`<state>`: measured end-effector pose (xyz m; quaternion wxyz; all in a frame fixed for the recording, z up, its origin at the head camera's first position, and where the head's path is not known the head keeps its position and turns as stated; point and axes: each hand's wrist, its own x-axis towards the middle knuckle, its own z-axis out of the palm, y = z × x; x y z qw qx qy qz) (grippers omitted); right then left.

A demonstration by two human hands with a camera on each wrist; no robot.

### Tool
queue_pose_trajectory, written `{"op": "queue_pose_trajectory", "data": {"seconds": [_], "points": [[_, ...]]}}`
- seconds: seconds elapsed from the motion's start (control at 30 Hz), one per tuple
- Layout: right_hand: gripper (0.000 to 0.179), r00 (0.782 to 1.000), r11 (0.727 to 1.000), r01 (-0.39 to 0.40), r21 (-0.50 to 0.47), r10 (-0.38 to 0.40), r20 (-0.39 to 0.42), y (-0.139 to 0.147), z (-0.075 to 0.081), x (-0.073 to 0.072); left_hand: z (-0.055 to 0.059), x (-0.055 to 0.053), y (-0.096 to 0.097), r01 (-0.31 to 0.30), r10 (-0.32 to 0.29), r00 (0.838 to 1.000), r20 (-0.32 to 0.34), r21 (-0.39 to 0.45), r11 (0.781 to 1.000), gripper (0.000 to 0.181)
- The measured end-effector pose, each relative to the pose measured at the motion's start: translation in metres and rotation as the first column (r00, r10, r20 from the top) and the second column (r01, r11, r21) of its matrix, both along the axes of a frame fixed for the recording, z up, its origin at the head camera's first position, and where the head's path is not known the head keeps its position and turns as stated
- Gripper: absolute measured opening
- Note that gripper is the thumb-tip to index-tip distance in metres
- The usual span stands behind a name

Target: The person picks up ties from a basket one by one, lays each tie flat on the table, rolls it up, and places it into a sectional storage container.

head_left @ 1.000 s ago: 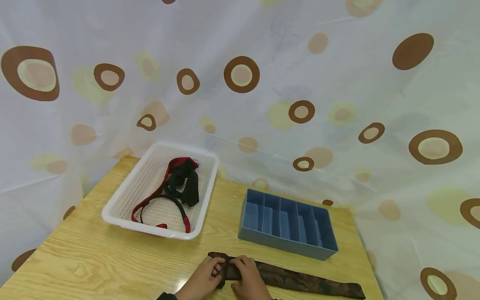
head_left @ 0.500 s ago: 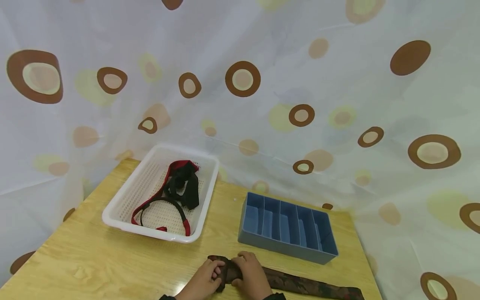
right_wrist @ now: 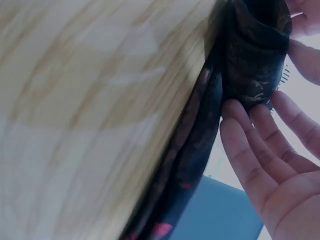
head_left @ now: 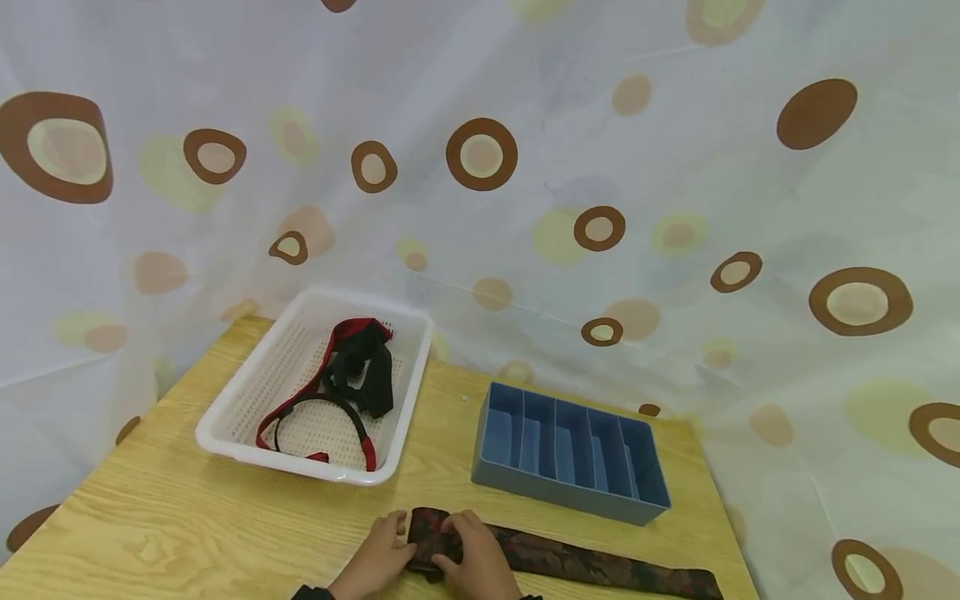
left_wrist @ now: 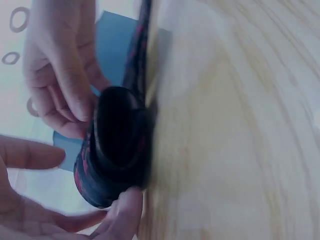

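Observation:
A long camouflage cloth strip (head_left: 600, 568) stretches along the front of the wooden table, its left end turned over into a loose hollow roll (left_wrist: 112, 150). My right hand (head_left: 480, 554) holds this roll, thumb on the near side and fingers on the far side. In the right wrist view, the fingertips (right_wrist: 235, 112) of that hand lie against the roll. Beside the roll's left edge is my left hand (head_left: 377, 554), its fingers spread and loose. The left wrist view has its thumb touching the bottom of the roll and another finger standing apart.
Behind the hands on the left stands a white perforated basket (head_left: 217, 433) holding a black and red strap (head_left: 367, 379) and a thin curved band (head_left: 341, 400). A blue divided box (head_left: 570, 492) stands behind the strip at right. A patterned sheet (head_left: 480, 75) hangs behind the table.
My left hand has loosened from the strip's rolled end and moved slightly left. The right hand has shifted left onto the roll, whose patterned face now shows wider.

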<state>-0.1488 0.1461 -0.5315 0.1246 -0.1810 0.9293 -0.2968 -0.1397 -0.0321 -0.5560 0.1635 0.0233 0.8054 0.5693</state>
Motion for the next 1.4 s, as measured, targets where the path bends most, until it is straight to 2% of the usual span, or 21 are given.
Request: {"op": "queue_pose_trajectory", "data": {"seconds": [0.07, 0.13, 0.23, 0.3, 0.43, 0.53, 0.7, 0.8, 0.87, 1.0, 1.1, 1.17, 1.3, 1.4], "points": [[0.027, 1.0, 0.999, 0.007, -0.05, -0.005, 0.028, 0.002, -0.001, -0.002, -0.001, -0.001, -0.002, 0.021, -0.022, 1.0, 0.0, 0.05, 0.999, 0.057], [0.025, 0.997, 0.994, 0.01, -0.108, -0.001, 0.079, 0.002, -0.003, -0.004, 0.001, -0.001, -0.002, 0.019, -0.018, 1.0, -0.009, 0.088, 0.996, 0.057], [0.024, 0.985, 0.984, 0.018, -0.18, 0.013, 0.171, 0.002, -0.006, -0.005, 0.007, 0.001, -0.003, -0.011, 0.014, 0.999, -0.037, 0.075, 0.997, 0.055], [0.025, 0.982, 0.984, 0.019, -0.178, 0.015, 0.187, 0.001, -0.008, -0.005, 0.013, 0.003, -0.001, -0.008, 0.012, 0.998, -0.065, 0.058, 0.998, 0.052], [0.028, 0.992, 0.997, 0.005, -0.079, 0.005, 0.129, -0.002, -0.009, -0.002, 0.027, 0.006, 0.005, 0.049, -0.048, 0.993, -0.109, 0.008, 0.999, 0.049], [0.031, 0.998, 1.0, 0.008, 0.023, -0.009, 0.067, -0.005, -0.009, 0.0, 0.031, 0.006, 0.011, 0.1, -0.102, 0.989, -0.108, -0.023, 0.995, 0.051], [0.028, 0.996, 0.98, 0.039, 0.194, -0.023, -0.084, -0.005, -0.008, 0.005, 0.029, 0.006, 0.021, 0.167, -0.172, 0.975, -0.14, -0.047, 0.985, 0.052], [0.03, 0.994, 0.967, 0.042, 0.251, -0.015, -0.111, -0.002, -0.006, 0.007, 0.025, 0.006, 0.027, 0.195, -0.202, 0.967, -0.159, -0.056, 0.979, 0.052], [0.038, 0.996, 0.97, 0.035, 0.24, -0.014, -0.085, 0.001, -0.003, 0.009, 0.022, 0.006, 0.03, 0.206, -0.212, 0.965, -0.155, -0.055, 0.977, 0.052], [0.06, 0.999, 0.991, -0.016, 0.131, 0.02, -0.032, 0.006, 0.007, 0.012, 0.02, 0.005, 0.033, 0.219, -0.225, 0.964, -0.145, -0.057, 0.974, 0.048], [0.075, 0.998, 0.997, -0.056, 0.056, 0.057, -0.009, 0.005, 0.014, 0.013, 0.02, 0.005, 0.033, 0.225, -0.228, 0.966, -0.126, -0.033, 0.974, 0.046], [0.084, 0.998, 0.998, -0.056, 0.031, 0.056, 0.023, 0.004, 0.016, 0.013, 0.021, 0.004, 0.033, 0.223, -0.223, 0.969, -0.107, -0.007, 0.975, 0.045], [0.089, 0.998, 0.999, -0.029, 0.044, 0.026, 0.064, 0.002, 0.012, 0.011, 0.018, 0.004, 0.033, 0.217, -0.212, 0.973, -0.087, 0.053, 0.975, 0.046], [0.085, 0.997, 0.998, -0.029, 0.053, 0.026, 0.071, 0.002, 0.009, 0.009, 0.016, 0.006, 0.029, 0.216, -0.206, 0.971, -0.12, 0.079, 0.973, 0.044]]}}
